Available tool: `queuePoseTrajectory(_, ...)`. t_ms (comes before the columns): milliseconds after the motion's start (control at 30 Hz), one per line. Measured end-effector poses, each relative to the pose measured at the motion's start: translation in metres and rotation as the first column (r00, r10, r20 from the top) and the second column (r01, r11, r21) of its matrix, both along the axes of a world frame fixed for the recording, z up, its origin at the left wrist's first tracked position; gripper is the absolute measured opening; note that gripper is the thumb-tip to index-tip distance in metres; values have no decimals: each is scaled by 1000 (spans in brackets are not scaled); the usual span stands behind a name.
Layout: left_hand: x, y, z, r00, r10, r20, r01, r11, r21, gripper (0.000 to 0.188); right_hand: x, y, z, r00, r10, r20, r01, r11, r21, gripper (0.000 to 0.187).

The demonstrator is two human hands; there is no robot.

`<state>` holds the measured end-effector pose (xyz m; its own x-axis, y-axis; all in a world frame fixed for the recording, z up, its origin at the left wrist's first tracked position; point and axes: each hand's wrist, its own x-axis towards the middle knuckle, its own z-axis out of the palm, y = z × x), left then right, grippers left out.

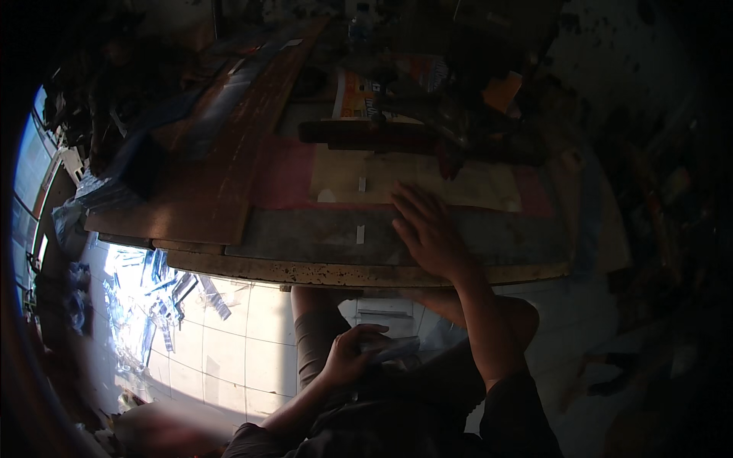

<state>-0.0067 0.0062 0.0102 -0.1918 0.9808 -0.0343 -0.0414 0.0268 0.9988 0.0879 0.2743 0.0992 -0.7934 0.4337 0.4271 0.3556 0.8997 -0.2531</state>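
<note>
My right hand (429,233) reaches over the worktable with its fingers stretched out, the tips at the near edge of a yellowish sheet (473,188). This sheet lies over a pink one (284,175). Down at my lap, my left hand (351,355) is closed around a thin, pale, see-through piece (395,349) that looks like plastic; whether it is one piece or a stack I cannot tell. A small white strip (362,184) rests on the yellowish sheet, and another white strip (360,234) on the grey tabletop (298,233) nearer me.
Across the back of the sheets runs a dark bar (374,136), part of a dim machine. A brown board (206,183) covers the table's left side. The worn front edge (343,273) stands above my knees. Clear plastic strips (156,298) litter the sunlit floor at left.
</note>
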Motion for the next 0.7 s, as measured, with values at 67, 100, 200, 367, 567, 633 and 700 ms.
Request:
queuePoseTrajectory(67,0,1,1,1000,1,11,-1,1000,-22,41,-1,0,-1,1000,-2,3,2,1000,8,46)
queuePoseTrajectory(100,0,1,0,1000,3,9,-3,1000,-19,41,-1,0,-1,1000,-2,5,2,1000,5,46)
queuePoseTrajectory(200,1,1,-4,1000,10,13,-10,1000,-18,42,-1,-1,0,1000,-2,10,2,1000,1,46)
queuePoseTrajectory(367,1,1,-2,1000,5,-2,-5,1000,-22,42,-1,-1,0,1000,0,8,0,1000,4,46)
queuePoseTrajectory(567,0,0,-1,1000,-3,-22,3,1000,14,39,-1,-1,-1,1000,-12,14,12,1000,24,47)
queuePoseTrajectory(633,1,0,2,999,4,-35,-4,1000,-24,38,-2,0,-1,1000,-5,11,5,1000,4,47)
queuePoseTrajectory(700,1,0,5,999,6,-38,-8,999,-46,37,-2,-1,-1,1000,-4,14,4,1000,0,47)
